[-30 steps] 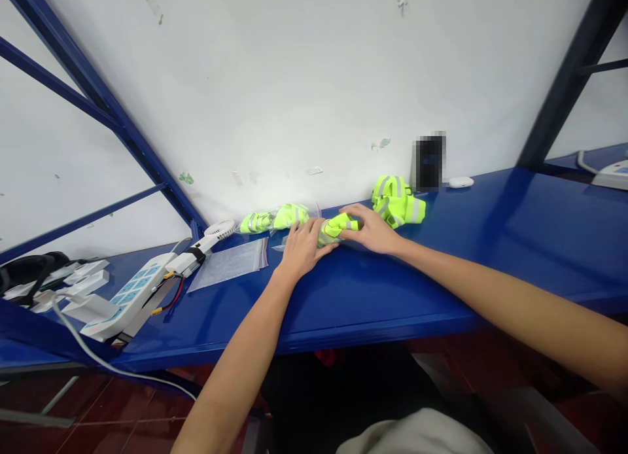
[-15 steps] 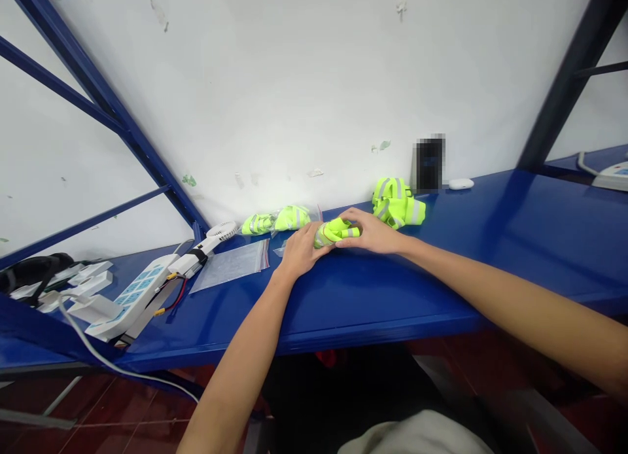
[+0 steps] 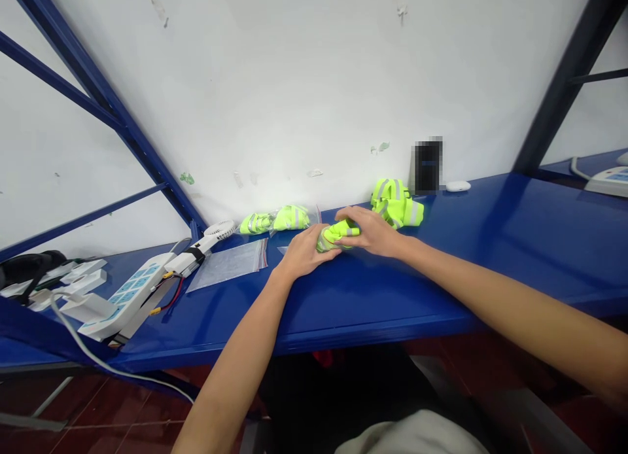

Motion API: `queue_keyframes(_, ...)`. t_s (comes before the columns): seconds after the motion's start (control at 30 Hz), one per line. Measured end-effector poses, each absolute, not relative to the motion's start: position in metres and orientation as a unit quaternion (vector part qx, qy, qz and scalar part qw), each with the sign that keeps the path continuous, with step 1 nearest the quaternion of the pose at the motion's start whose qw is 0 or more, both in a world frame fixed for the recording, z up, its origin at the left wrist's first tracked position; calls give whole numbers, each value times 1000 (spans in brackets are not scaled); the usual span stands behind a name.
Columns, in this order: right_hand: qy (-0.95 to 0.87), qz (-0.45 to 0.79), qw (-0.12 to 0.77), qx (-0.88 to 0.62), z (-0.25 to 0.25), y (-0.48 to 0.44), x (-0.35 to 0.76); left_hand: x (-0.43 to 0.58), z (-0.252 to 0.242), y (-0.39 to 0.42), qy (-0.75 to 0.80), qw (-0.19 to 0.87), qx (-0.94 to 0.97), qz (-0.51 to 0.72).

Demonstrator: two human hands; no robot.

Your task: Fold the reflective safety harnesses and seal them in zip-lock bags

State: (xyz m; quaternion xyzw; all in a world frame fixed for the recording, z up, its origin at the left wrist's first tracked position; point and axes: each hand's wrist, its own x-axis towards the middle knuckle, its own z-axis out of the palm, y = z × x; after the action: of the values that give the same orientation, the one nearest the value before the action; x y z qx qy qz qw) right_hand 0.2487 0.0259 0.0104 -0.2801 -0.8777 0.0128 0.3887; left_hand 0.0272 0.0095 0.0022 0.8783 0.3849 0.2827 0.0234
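Between my hands is a rolled bundle of fluorescent yellow reflective strap [image 3: 338, 231] with grey stripes. Clear plastic, seemingly a zip bag, shows around its left part. My left hand [image 3: 305, 251] is closed around that left end, thumb along the near side. From the right, my right hand [image 3: 369, 231] grips the other end between curved fingers and thumb. Behind my right hand lies a looser pile of the same yellow strap [image 3: 397, 209], with a dark buckle. Two yellow bundles in clear bags [image 3: 292, 217] rest against the wall, left of my hands.
Flat clear zip bags [image 3: 228, 264] lie on the blue table [image 3: 383, 303]. To the left are a white handheld fan [image 3: 218, 231], a power strip [image 3: 132, 297] and wires with yellow connectors [image 3: 169, 294]. A pixelated dark object [image 3: 426, 166] and a white case [image 3: 458, 186] stand at the back right.
The view has shifted slightly. My left thumb has moved a little lower along the bundle, and my right fingers have bent more over its right end. Both hands stay on it.
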Motion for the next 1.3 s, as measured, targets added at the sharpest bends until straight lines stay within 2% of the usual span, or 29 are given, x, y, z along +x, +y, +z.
queue_keyframes(0.1,-902,27,363,-231,13,21,247,26,2,12,385,44,875,290)
queue_keyframes(0.27,-916,-41,343,-205,12,20,244,25,2,14,379,64,875,294)
queue_keyframes(0.53,-924,-36,329,-194,18,20,246,26,2,12,370,28,882,290)
queue_keyframes(0.87,-886,-66,392,-239,-12,23,235,33,3,6,359,-27,890,278)
queue_keyframes(0.97,-884,-31,404,-232,-10,17,232,33,3,6,357,-8,885,298)
queue_keyframes(1.3,-841,211,441,-234,15,9,234,28,6,9,374,28,867,328)
